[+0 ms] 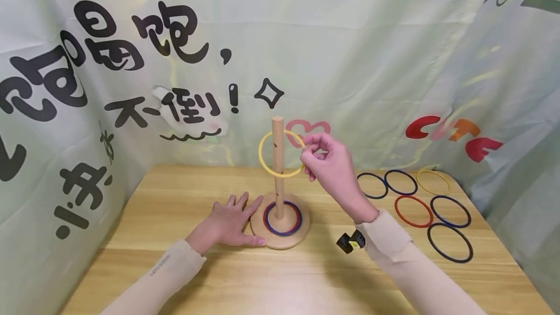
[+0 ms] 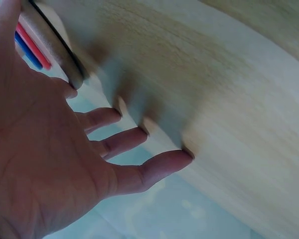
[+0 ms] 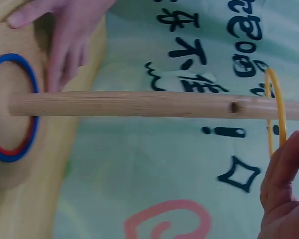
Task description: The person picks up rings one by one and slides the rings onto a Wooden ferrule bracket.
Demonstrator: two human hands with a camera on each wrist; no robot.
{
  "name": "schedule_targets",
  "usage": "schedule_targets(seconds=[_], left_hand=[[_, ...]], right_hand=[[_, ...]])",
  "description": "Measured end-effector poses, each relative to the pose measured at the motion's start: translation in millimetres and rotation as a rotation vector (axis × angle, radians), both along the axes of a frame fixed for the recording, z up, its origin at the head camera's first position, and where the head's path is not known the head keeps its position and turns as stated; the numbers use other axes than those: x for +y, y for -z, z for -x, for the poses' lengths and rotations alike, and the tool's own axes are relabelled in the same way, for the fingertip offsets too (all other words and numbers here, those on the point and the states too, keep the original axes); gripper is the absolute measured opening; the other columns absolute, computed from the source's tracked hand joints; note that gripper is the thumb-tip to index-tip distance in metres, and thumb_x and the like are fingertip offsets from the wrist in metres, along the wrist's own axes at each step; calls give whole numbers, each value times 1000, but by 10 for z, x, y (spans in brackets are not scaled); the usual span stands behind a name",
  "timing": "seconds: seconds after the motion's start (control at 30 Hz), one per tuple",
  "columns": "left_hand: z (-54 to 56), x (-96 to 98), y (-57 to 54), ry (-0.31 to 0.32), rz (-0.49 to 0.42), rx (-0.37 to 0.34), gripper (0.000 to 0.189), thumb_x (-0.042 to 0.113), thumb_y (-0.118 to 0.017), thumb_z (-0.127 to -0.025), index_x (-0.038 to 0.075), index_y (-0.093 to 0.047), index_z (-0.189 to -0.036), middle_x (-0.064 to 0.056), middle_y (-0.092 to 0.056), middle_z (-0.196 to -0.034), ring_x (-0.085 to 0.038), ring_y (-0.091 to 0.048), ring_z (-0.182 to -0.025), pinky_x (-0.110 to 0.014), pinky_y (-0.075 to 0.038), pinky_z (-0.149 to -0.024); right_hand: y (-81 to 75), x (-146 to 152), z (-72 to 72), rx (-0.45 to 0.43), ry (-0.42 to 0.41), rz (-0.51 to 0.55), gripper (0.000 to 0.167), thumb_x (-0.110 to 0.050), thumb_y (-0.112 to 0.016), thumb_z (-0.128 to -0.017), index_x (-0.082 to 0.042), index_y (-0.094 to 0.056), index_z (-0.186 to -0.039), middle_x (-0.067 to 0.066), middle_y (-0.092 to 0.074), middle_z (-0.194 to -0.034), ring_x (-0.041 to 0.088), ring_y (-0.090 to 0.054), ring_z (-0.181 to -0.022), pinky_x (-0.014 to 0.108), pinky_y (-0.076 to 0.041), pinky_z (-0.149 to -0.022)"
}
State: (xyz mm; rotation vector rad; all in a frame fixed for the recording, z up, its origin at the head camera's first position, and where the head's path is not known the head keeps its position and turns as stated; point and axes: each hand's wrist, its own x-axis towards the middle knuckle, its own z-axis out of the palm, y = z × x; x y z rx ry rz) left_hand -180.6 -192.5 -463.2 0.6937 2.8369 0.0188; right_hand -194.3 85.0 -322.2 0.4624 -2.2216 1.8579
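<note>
A wooden post (image 1: pixel 278 183) stands upright on a round wooden base (image 1: pixel 262 235). My right hand (image 1: pixel 331 166) pinches a yellow ring (image 3: pixel 280 107) at its right side, between thumb and fingers. This ring is around the upper part of the post, below its top. Down on the base, a blue ring (image 3: pixel 34 74) and a red ring (image 3: pixel 10 151) encircle the foot of the post. My left hand (image 1: pixel 229 222) rests at the left edge of the base with its fingers spread. In the left wrist view, the left palm (image 2: pixel 55 149) and straight fingers show beside the base's edge.
To the right on the wooden table (image 1: pixel 245 286) lie several loose rings: blue and dark ones, a red ring (image 1: pixel 396 209) and a yellow ring (image 1: pixel 448 186). A small black object (image 1: pixel 350 242) is by the right sleeve. Printed curtains (image 1: pixel 350 72) enclose the table's back and sides.
</note>
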Motion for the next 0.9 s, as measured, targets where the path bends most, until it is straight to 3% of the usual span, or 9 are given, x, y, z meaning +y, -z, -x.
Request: schedule_targets(seconds=[0.33,0.57,0.7,0.9], left_hand=[[-21,-25,8,6,-38,-2,121,95,-58,-85,24,-25,-177,-27,-30,-172,-57,-38,-149,-84,-42,-93],[-7,-7,16,-1,-19,1,121,96,-56,-84,23,-25,-176,-25,-32,-172,-54,-39,-149,-81,-45,-92],[-12,2,11,1,-19,-1,122,96,-57,-85,22,-25,-176,-26,-32,-172,-55,-40,-148,-81,-45,-91],[-8,10,7,-3,9,-17,122,96,-54,-85,24,-19,-177,-25,-29,-174,-54,-38,-149,-81,-44,-95]], right_hand=[[611,6,43,-153,-4,-133,24,-3,-61,-91,-4,-71,-113,9,-64,-86,28,-65,-60,35,-57,-54],[1054,2,64,-221,-32,-162,26,3,-63,-87,2,-71,-112,8,-63,-83,20,-62,-53,36,-56,-50],[1217,-7,52,-241,-41,-215,27,3,-63,-87,6,-71,-113,6,-63,-80,16,-62,-51,35,-56,-49],[1386,-22,19,-266,-70,-291,22,3,-63,-88,2,-72,-109,3,-63,-78,13,-61,-51,26,-52,-48]])
